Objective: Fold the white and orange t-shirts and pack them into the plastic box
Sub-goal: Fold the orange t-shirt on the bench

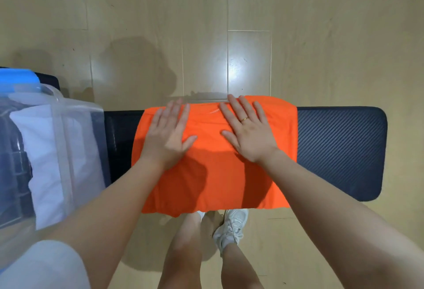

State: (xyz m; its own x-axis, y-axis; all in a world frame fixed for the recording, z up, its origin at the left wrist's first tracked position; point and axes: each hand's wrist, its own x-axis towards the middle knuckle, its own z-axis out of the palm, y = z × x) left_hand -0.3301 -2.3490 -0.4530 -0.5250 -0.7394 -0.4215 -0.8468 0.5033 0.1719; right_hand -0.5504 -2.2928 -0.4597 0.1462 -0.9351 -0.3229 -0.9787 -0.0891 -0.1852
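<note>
Both the left hand [168,136] and the right hand [247,131] lay flat, fingers straight, pressing the folded orange t-shirt [213,174] on the dark bench [339,151]. The white t-shirt [43,162] sat inside the plastic box [75,114] at the left.

Matt orange cloth t-shirt [213,174]; dark, diagonally ribbed tabletop [339,151]; clear glossy plastic box [78,142] at left; pale, glossy wood floor [229,25] above.

The plastic box [75,142] and its blue lid [19,77] run off the left edge, the white t-shirt [41,151] shows only blurrily through the wall, and the orange t-shirt [213,174] hides the bench [339,151] middle.
</note>
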